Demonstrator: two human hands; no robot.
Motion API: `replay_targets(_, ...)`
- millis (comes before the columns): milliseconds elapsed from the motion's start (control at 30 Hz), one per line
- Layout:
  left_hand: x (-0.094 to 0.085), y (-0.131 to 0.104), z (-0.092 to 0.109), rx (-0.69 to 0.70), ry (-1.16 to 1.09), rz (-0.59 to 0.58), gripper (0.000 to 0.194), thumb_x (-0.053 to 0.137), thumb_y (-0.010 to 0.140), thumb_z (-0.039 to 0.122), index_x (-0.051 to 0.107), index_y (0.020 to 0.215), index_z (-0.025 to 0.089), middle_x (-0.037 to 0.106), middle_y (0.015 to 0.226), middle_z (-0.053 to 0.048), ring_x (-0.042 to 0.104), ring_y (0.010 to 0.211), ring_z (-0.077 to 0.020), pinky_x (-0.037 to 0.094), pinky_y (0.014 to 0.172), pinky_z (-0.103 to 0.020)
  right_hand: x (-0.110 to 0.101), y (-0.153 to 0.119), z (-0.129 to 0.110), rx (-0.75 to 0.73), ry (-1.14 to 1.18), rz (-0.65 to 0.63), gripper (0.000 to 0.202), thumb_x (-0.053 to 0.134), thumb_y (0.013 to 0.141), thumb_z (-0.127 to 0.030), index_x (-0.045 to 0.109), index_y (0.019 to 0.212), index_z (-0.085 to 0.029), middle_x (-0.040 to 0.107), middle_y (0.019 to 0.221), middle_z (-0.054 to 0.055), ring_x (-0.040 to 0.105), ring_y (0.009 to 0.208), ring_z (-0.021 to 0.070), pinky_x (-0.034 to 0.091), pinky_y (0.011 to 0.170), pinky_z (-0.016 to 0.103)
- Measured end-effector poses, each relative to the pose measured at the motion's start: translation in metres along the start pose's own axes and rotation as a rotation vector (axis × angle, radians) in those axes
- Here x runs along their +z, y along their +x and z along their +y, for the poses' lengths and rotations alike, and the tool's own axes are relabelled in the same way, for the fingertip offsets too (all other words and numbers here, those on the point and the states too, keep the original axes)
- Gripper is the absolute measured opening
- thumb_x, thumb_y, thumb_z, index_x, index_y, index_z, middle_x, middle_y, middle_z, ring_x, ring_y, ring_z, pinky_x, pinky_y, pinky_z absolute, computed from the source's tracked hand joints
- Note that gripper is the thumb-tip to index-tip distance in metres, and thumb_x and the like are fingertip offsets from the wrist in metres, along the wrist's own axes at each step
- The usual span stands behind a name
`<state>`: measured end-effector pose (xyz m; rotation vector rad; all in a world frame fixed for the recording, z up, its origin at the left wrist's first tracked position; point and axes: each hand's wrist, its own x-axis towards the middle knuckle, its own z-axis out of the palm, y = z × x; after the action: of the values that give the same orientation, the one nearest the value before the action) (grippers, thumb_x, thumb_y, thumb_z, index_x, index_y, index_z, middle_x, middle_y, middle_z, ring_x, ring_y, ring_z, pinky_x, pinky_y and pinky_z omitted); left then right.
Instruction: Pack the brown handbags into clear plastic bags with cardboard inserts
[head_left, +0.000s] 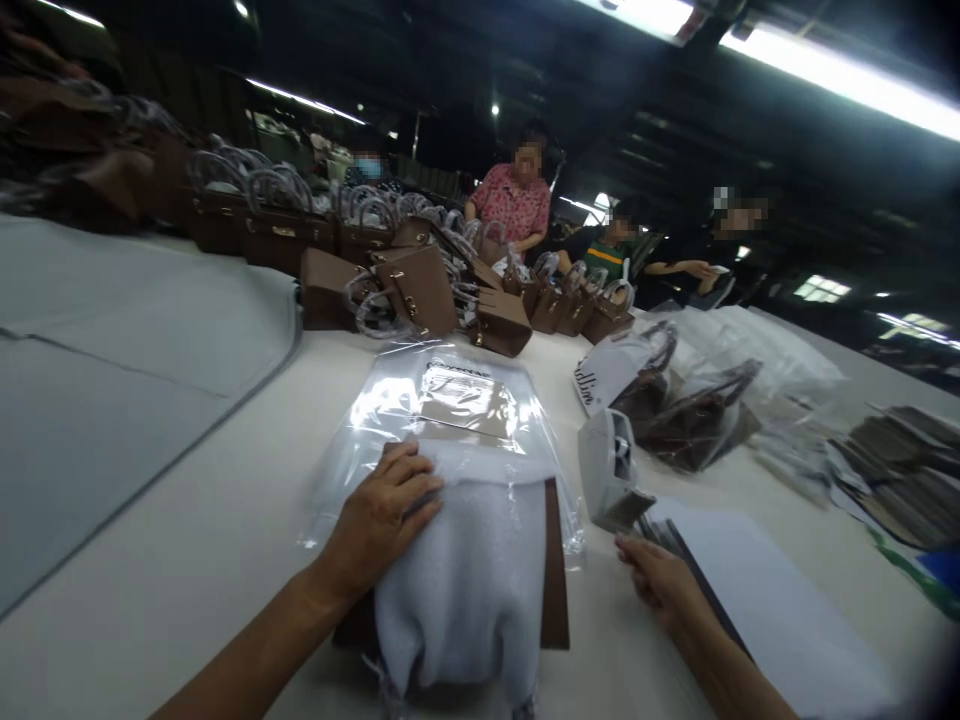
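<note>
Low in the frame, centre, the left hand (386, 515) lies flat, fingers spread and pressing down on the top left of a white dust bag (465, 580) that wraps a brown handbag (554, 570); only the brown edge shows along the right side and at the lower left corner. The dust bag's upper end sits just inside the mouth of a clear plastic sleeve (420, 420), which stretches up the table towards mid-frame, with a tan card (466, 412) showing through it. Lower right, the right hand (652, 575) rests fingers loosely curled on the left edge of a stack of white sheets (765, 610), gripping nothing that can be made out. Just above that hand stands a white tape dispenser (609, 468), close beside the sleeve's right edge. The white table (180, 560) lies bare to the left of the sleeve, open room right out to the grey cloth (112, 370) whose curved border runs across the left of the frame. Right of centre, bagged handbags (686, 410) pile up in crinkled plastic, and dark stacked cards (900, 470) sit at the far right edge. Further up, loose brown handbags (420, 290) with wrapped handles crowd the middle, a long row running off to the upper left. Beyond them, three people (514, 200) at the table's far side.
</note>
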<state>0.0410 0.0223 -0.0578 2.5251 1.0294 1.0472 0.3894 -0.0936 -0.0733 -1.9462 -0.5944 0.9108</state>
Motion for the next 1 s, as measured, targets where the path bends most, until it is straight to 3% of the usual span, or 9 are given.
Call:
replay_targets(67, -0.003, 0.001, 0.004, -0.024, -0.014, -0.014, 0.017, 0.052, 0.083, 0.025, 0.063, 0.095, 0.021, 0.059, 0.106, -0.004, 0.039, 0.120, -0.0224, 0.036, 0.102, -0.040, 0.009, -0.021, -0.028, -0.036, 0.104, -0.029, 0.031, 0.067, 0.061, -0.041, 0.053, 0.071, -0.015, 0.053, 0.067, 0.000, 0.027, 0.037, -0.0004, 0.016, 0.031, 0.014)
replay_targets(133, -0.005, 0.002, 0.006, -0.044, -0.029, -0.019, 0.016, 0.053, 0.083, 0.025, 0.062, 0.095, 0.021, 0.059, 0.105, -0.003, 0.038, 0.121, -0.0220, 0.036, 0.102, -0.039, 0.025, -0.047, -0.066, -0.026, 0.252, -0.193, 0.037, 0.073, 0.058, -0.039, 0.060, 0.082, -0.014, 0.056, 0.076, 0.001, 0.023, 0.038, -0.0023, 0.015, 0.031, 0.013)
replay_targets(267, -0.008, -0.001, 0.010, -0.090, -0.049, -0.022, 0.022, 0.055, 0.081, 0.023, 0.056, 0.102, 0.019, 0.059, 0.108, -0.004, 0.038, 0.122, -0.0216, 0.035, 0.102, -0.038, 0.087, -0.089, -0.129, 0.040, 0.220, -0.553, 0.030, 0.073, 0.062, -0.032, 0.062, 0.081, -0.013, 0.059, 0.075, 0.002, 0.022, 0.036, -0.0032, 0.014, 0.030, 0.012)
replay_targets(367, -0.009, -0.005, 0.011, -0.124, -0.057, -0.018, 0.041, 0.057, 0.079, 0.024, 0.046, 0.118, 0.018, 0.057, 0.113, -0.006, 0.038, 0.123, -0.0214, 0.035, 0.102, -0.038, 0.136, -0.096, -0.142, 0.064, 0.162, -0.661, 0.018, 0.066, 0.069, -0.025, 0.060, 0.079, -0.011, 0.058, 0.071, 0.001, 0.028, 0.036, -0.0021, 0.016, 0.029, 0.010)
replay_targets(467, -0.008, -0.007, 0.010, -0.122, -0.048, -0.007, 0.055, 0.058, 0.079, 0.026, 0.035, 0.128, 0.016, 0.056, 0.116, -0.008, 0.037, 0.123, -0.0209, 0.034, 0.103, -0.037, 0.165, -0.090, -0.139, 0.097, 0.068, -0.659, 0.009, 0.056, 0.076, -0.018, 0.058, 0.079, -0.010, 0.056, 0.066, 0.000, 0.031, 0.036, -0.0014, 0.017, 0.029, 0.009)
replay_targets(600, -0.007, -0.005, 0.008, -0.094, -0.007, -0.014, 0.056, 0.055, 0.081, 0.029, 0.033, 0.131, 0.018, 0.053, 0.121, -0.007, 0.037, 0.122, -0.0212, 0.035, 0.101, -0.038, 0.179, -0.084, -0.134, 0.143, -0.039, -0.621, 0.010, 0.050, 0.079, -0.015, 0.056, 0.075, -0.008, 0.053, 0.061, -0.001, 0.031, 0.034, -0.0011, 0.016, 0.028, 0.009)
replay_targets(767, -0.012, 0.002, 0.008, -0.065, 0.075, -0.112, 0.035, 0.054, 0.081, 0.031, 0.051, 0.115, 0.026, 0.056, 0.107, -0.004, 0.039, 0.116, -0.0257, 0.041, 0.089, -0.042, 0.182, -0.085, -0.137, 0.163, -0.103, -0.574, 0.015, 0.048, 0.082, -0.016, 0.053, 0.071, -0.009, 0.054, 0.058, 0.000, 0.033, 0.033, -0.0006, 0.018, 0.027, 0.009)
replay_targets(1000, -0.014, 0.003, 0.008, -0.080, 0.070, -0.140, 0.032, 0.052, 0.081, 0.028, 0.053, 0.112, 0.025, 0.054, 0.107, -0.004, 0.035, 0.118, -0.0254, 0.037, 0.089, -0.041, 0.170, -0.102, -0.131, 0.139, -0.037, -0.546, 0.017, 0.053, 0.083, -0.021, 0.052, 0.095, -0.009, 0.063, 0.079, 0.006, 0.042, 0.038, 0.0015, 0.031, 0.031, 0.012)
